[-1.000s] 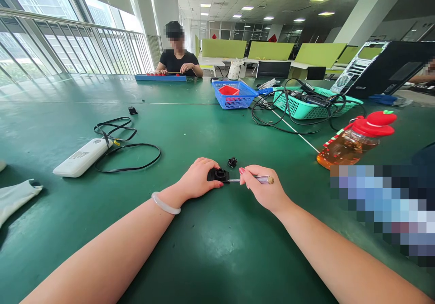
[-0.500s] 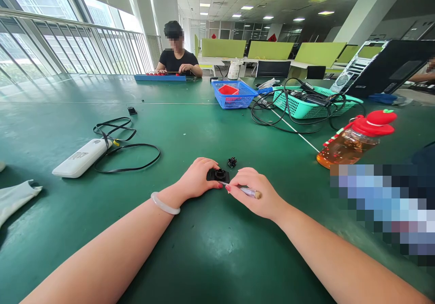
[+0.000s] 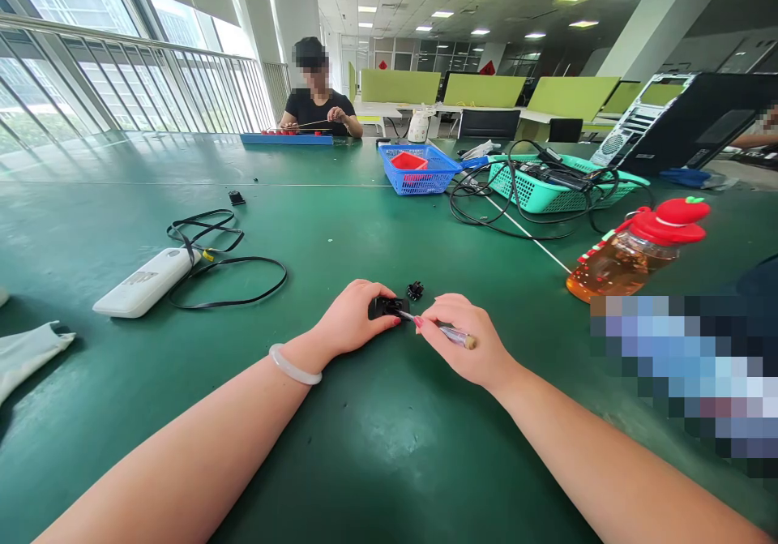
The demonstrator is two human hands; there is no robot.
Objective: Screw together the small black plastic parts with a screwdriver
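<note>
My left hand [image 3: 361, 317] is closed on a small black plastic part [image 3: 382, 308], pinched between thumb and fingers at its left side, low over the green table. My right hand [image 3: 465, 335] grips a small screwdriver [image 3: 453, 335] with a clear handle and a tan end. Its thin metal shaft points left, and the tip meets the right side of the black part; whether it sits inside an opening is too small to tell. Just beyond, between the hands, a second small black piece [image 3: 415, 290] lies on the table.
To the left lie a white power bank [image 3: 143, 284] and its looped black cable [image 3: 255, 261]. Farther back are a blue basket [image 3: 419, 181], a teal basket [image 3: 540, 197] with cables, and a computer case [image 3: 698, 118]. A red-lidded bottle [image 3: 632, 256] stands right. A person [image 3: 319, 106] sits opposite.
My right hand has shifted slightly right, and the screwdriver tip has moved from the black part's near edge up to its right side. The black part has tilted. The person opposite has raised one hand.
</note>
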